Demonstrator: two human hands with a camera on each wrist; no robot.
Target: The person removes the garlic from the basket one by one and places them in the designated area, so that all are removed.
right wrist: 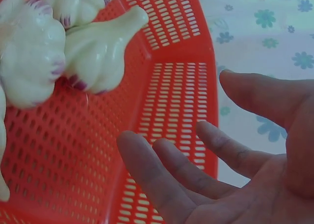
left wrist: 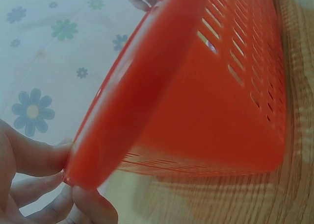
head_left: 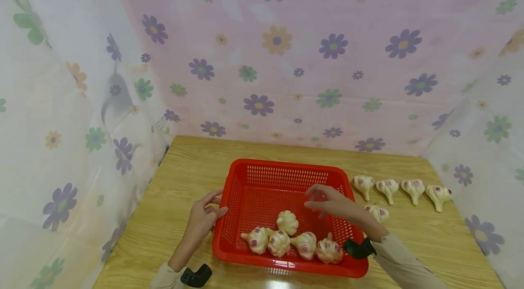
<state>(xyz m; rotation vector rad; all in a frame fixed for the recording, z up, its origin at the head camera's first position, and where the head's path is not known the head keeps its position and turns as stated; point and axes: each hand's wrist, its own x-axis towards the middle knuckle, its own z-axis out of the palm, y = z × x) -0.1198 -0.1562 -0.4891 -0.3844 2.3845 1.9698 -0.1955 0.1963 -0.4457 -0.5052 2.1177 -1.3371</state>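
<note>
A red plastic basket (head_left: 290, 261) with slotted walls sits on the table. My left hand (head_left: 202, 216) pinches its left rim; in the left wrist view, thumb and fingers close around the rim's edge (left wrist: 93, 170). Over the basket's right part hovers my right hand (head_left: 333, 202), holding nothing. Its fingers (right wrist: 162, 185) are spread and loosely bent in the right wrist view, apart from the bulbs. Several garlic bulbs (head_left: 304, 244) line the basket's near side, and one more garlic bulb (head_left: 287, 222) lies just behind them.
To the right of the basket, several garlic bulbs (head_left: 413, 190) stand in a row on the wooden table (head_left: 172, 234). Another garlic bulb (head_left: 377, 213) lies near the basket, partly behind my right forearm. Flowered cloth (head_left: 294, 52) encloses the back and both sides.
</note>
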